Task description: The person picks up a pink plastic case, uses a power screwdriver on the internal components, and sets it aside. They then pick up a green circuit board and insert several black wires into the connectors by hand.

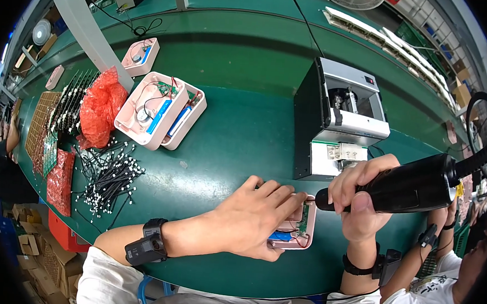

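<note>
Pink housing [310, 231], open, blue battery [281, 236] inside, on green counter [226, 156]; left grip [253, 216] laid over it, clasping or not cannot be told; right grip [360, 199] closed around black corded driver [411, 185].

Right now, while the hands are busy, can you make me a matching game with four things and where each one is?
Things:
1. black tool
2. black wires
3. silver-and-black machine
4. left hand

Places:
A. over the nearest pink case
B. heaped right of the flat red packet
C. gripped in the right hand
D. standing on the green table

Pairs: 1-C, 2-B, 3-D, 4-A.
</note>
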`<state>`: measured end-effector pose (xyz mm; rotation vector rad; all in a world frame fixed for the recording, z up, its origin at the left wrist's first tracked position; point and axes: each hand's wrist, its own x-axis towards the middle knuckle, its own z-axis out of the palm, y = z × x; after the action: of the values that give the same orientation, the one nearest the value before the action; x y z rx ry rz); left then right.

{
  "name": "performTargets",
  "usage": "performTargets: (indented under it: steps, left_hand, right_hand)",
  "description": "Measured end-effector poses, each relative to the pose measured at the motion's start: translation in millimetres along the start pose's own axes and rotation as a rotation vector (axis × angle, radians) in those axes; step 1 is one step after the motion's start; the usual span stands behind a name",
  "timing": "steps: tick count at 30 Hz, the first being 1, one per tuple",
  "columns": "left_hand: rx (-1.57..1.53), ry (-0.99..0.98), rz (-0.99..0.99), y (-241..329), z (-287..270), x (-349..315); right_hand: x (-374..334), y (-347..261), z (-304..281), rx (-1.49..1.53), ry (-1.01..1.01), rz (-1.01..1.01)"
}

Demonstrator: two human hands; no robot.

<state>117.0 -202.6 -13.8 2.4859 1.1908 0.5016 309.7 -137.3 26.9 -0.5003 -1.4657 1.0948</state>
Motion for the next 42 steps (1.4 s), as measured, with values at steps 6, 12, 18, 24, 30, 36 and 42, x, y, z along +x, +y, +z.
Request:
performTargets:
  steps: [6,12,18,24,30,36,42]
  left_hand:
    - [-0.011,0.032,0.01,-1,2,0]
    - [-0.002,0.042,0.018,-1,2,0]
    - [-0.007,-0.068,-0.032,1,-2,1]
    - [0.0,-0.059,-0.029,2,-3,1]
    - [0.015,-0.001,-0.026,0,0,-2]
    - [0.064,0.018,-0.099,8,0,0]
    - [0.086,0.074,-0.128,1,5,1]
  right_hand:
    - [3,-7,-2,0.017,0.0,-0.029]
    - [2,-3,3,-0.004,-0.011,-0.012]
    - [0,0,2,0.022,-0.017,-0.008]
    - [-5,4,4,-0.015,0.002,-0.004]
    - [7,-16,-10,0.119,-0.052,-0.115]
    - [45,-44,-35,-0.01,-0.011,-0.386]
    - [37,-42,-26,-0.152,0.008,-0.126]
